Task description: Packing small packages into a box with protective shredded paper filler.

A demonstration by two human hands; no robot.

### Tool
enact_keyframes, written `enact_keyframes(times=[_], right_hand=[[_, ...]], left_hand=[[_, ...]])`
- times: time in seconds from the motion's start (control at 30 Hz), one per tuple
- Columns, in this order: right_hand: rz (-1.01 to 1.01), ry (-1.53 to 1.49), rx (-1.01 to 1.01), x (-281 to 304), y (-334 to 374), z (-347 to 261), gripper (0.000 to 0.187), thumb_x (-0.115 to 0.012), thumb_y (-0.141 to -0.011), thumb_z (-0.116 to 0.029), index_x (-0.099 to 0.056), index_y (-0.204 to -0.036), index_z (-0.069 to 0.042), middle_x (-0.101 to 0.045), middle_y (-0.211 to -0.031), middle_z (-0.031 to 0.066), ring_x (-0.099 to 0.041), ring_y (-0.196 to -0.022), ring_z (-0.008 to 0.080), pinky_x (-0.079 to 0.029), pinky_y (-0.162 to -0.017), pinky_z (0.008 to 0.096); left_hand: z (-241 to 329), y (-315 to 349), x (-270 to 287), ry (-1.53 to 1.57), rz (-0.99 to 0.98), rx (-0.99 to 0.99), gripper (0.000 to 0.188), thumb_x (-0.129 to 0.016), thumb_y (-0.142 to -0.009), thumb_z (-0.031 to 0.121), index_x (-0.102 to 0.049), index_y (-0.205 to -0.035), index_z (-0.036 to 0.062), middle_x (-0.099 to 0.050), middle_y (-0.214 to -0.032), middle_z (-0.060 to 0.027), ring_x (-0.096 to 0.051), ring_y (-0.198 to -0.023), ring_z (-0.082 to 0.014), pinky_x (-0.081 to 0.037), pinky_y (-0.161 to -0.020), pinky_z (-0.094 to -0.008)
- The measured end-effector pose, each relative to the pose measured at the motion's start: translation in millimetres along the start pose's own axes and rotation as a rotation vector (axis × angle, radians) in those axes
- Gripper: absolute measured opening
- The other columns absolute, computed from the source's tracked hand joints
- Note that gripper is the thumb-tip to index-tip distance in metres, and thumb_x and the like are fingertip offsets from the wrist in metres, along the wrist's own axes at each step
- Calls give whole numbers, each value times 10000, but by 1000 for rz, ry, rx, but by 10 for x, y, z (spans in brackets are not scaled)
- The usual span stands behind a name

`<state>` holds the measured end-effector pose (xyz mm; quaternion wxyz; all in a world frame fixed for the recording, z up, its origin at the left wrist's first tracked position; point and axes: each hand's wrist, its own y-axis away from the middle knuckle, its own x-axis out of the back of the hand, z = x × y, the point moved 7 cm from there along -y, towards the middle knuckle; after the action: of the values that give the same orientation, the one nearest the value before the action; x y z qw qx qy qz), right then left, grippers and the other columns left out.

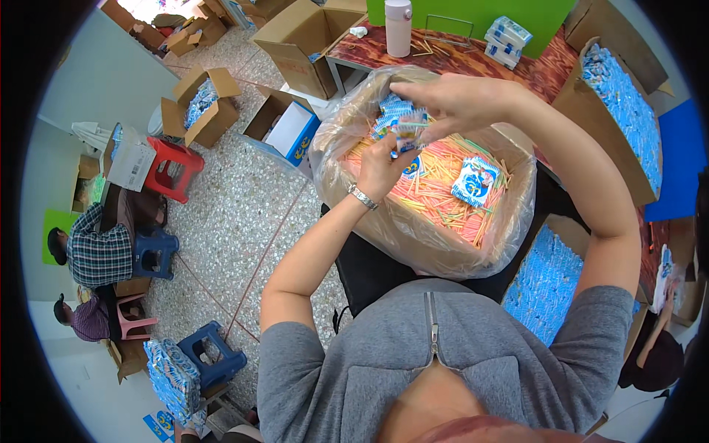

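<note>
A small clear packet [408,134] with blue and white print is pinched in my left hand [379,171], above the box's left part. My right hand [469,103] arches over from the right, its fingers stretched out and apart, the thumb close beside the packet's edge; whether it touches is hard to tell. Below lies a heap of thin pink, yellow and green sticks [436,196] in a box lined with a clear plastic bag [336,151]. A blue and white packet [475,181] rests on the sticks at the right, and more packets [391,109] lie at the far left inside.
A wooden-patterned table [458,63] behind carries a pink bottle [398,29] and stacked white packs [508,40]. Cartons of blue packets stand right [620,111] and near right [546,277]. Left are open cartons [199,107], a red stool [173,168], blue stools [210,354] and seated people.
</note>
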<state>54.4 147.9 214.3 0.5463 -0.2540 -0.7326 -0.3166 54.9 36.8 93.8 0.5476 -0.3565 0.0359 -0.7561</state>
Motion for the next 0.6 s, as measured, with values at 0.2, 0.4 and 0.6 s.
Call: enact_keyframes(times=[0.2,0.4,0.6], right_hand=[[463,-79,166,-79,165,110,699,-694,-830,-299,-381,-1412,-70,-603,-978,145,-628,-839,292,-492,-717,407],[392,-184,96,-382,60,266,286,-649,-857,-173,-618,-1101,-27,-636,-959,166,-620,-857,327,-492,-751,384],[412,-467,-96,-1304,-99,850,233,-631,-851,-193,-633,-1040,-57,-650,-915,168,-630,-867,345,-489,-768,422]], left_hand=[[-56,-16,-44,116,-85,6,231,-744,-781,172,-687,-971,53,-693,-823,-131,-684,-727,-254,-522,-641,-350],[-128,-104,-112,9,-174,2,257,-746,-803,216,-694,-984,41,-701,-835,-114,-686,-716,-183,-528,-648,-308],[-343,-100,-112,-216,-194,-83,292,-711,-758,103,-666,-1037,30,-675,-917,-172,-665,-851,-316,-521,-766,-382]])
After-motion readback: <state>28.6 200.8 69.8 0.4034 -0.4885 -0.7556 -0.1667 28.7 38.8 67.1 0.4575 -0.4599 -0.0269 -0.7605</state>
